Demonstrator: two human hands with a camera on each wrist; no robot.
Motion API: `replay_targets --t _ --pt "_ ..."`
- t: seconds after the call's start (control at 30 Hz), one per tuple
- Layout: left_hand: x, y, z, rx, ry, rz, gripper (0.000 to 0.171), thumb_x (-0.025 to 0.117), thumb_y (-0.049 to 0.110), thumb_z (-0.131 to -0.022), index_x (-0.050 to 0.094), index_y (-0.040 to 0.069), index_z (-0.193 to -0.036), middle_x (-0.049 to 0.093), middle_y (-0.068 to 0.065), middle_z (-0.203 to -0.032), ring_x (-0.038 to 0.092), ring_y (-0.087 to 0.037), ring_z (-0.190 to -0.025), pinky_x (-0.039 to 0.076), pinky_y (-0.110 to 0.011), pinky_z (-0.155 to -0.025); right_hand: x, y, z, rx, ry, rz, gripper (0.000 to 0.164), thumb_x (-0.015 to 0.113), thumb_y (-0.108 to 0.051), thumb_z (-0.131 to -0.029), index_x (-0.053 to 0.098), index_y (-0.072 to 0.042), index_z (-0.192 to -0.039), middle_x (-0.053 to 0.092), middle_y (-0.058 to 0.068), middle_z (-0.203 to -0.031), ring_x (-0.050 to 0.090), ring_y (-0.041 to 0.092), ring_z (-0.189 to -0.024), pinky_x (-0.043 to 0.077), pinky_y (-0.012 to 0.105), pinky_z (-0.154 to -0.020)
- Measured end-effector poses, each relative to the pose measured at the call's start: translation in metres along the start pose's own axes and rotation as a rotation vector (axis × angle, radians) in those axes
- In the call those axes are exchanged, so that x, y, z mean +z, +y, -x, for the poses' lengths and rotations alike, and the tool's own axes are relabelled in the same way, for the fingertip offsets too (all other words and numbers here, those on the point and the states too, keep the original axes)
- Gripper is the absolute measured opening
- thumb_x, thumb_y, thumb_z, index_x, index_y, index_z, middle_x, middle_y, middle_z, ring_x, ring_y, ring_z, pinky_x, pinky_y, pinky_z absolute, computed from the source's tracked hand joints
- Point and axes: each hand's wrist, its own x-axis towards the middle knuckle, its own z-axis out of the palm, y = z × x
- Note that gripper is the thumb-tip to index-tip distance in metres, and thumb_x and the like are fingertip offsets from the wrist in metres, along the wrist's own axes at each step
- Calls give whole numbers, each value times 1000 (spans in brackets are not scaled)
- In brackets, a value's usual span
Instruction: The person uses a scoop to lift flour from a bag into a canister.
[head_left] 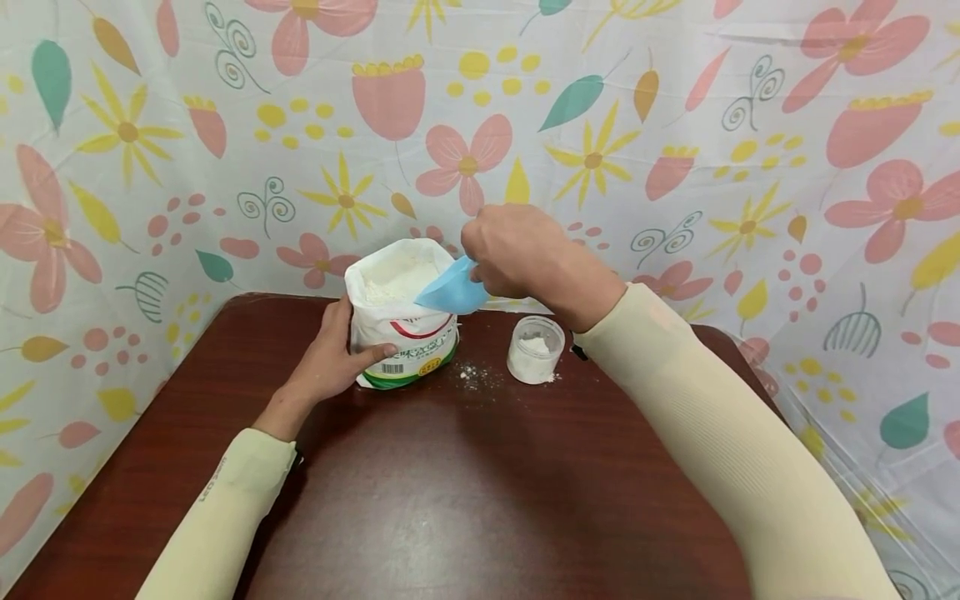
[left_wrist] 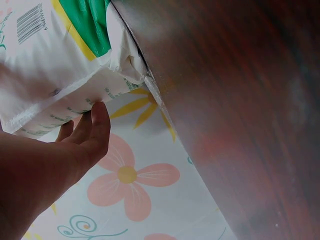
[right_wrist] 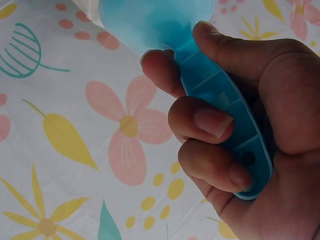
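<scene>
An open white flour bag (head_left: pixel 408 337) with a green and yellow bottom band stands at the back of the table, white powder showing inside. My left hand (head_left: pixel 330 354) holds its left side, thumb across the front; the left wrist view shows the fingers (left_wrist: pixel 97 125) against the bag's side panel. My right hand (head_left: pixel 517 250) grips a blue scoop (head_left: pixel 453 287), its tip over the bag's right rim. In the right wrist view, fingers curl round the scoop's ribbed handle (right_wrist: pixel 215 85). Right of the bag, a clear round jar (head_left: pixel 535 354) holds some white powder.
Spilled powder (head_left: pixel 476 377) dots the dark wooden table (head_left: pixel 465 492) between bag and jar. A flower-patterned curtain (head_left: pixel 465 100) hangs close behind the table's back edge and along both sides.
</scene>
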Motion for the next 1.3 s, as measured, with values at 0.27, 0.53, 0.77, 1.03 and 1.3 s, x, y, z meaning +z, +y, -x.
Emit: replay_targets --t 0.27,0.53,0.77,1.03,1.3 --pt "0 1 1 -6 3 6 110 87 41 -90 11 40 -169 31 -11 -153 32 -31 -141 39 -67 -112 3 -2 -1 -6 37 19 37 73 -13 -90 50 -16 -61 49 2 -62 56 23 -64 50 43 -57" --pt "-1 -1 0 20 2 16 106 88 38 -89 17 35 -168 33 -9 -153 29 -28 -142 39 -65 -113 7 -5 -6 15 9 26 23 73 -17 -93 64 -14 -72 62 6 -73 63 26 -72 56 47 -63" --pt "1 -1 0 -8 2 1 110 88 44 -88 12 41 -168 31 -8 -155 30 -28 -143 39 -66 -114 8 -7 -11 9 3 19 23 69 -12 -93 60 -14 -72 55 4 -69 60 26 -70 52 44 -61" --pt "1 1 -1 3 8 3 110 88 42 -88 12 43 -167 30 -8 -156 29 -29 -144 39 -67 -114 8 -7 -13 4 17 29 19 64 -7 -91 60 -12 -73 54 5 -69 62 29 -71 53 45 -61" --pt "0 -3 -2 6 3 0 108 87 44 -88 13 42 -167 30 -9 -155 29 -28 -144 39 -67 -113 10 -8 -14 13 16 23 16 64 -8 -92 62 -11 -77 56 6 -71 63 31 -71 55 47 -62"
